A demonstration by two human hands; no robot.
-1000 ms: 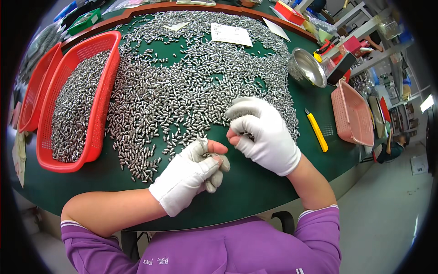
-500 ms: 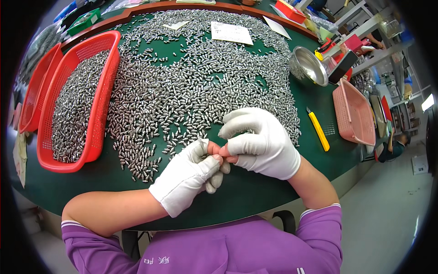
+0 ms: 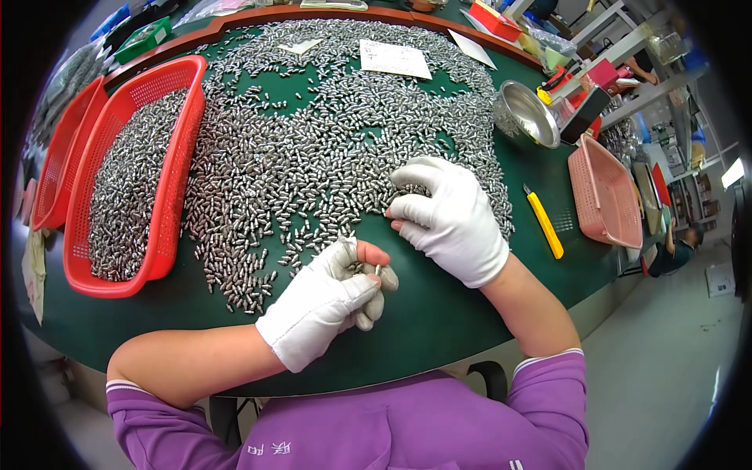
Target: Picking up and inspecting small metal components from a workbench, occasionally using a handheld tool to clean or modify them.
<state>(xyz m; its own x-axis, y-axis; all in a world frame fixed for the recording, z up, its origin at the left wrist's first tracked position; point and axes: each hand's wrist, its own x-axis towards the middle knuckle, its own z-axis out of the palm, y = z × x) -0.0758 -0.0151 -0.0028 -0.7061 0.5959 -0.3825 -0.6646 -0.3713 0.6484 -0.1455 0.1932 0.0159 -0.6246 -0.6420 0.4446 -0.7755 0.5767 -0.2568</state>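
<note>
My left hand [image 3: 333, 298], in a white glove with bare thumb and index fingertips, pinches a small silvery metal fitting [image 3: 378, 270] upright between those tips. The glove's other fingers curl below it and look greyish with dirt. To the right, my right hand [image 3: 450, 223], gloved in white too, hovers at the near edge of a wide spread of small metal fittings [image 3: 337, 149]. Its bare thumb and index tips are drawn close together, and whatever may be between them is hidden. The other fingers arch over the pieces.
A red perforated basket [image 3: 196, 102] full of fittings stands left, beside another red basket [image 3: 59, 172]. Paper slips [image 3: 394, 59] lie on the spread. Rightward are a metal bowl [image 3: 536, 117], a yellow utility knife [image 3: 546, 227] and a pink basket [image 3: 603, 196] on the green table [image 3: 439, 329].
My right hand has left my left hand and moved up and right to the edge of the metal pieces. The left hand stays put, its held fitting now showing.
</note>
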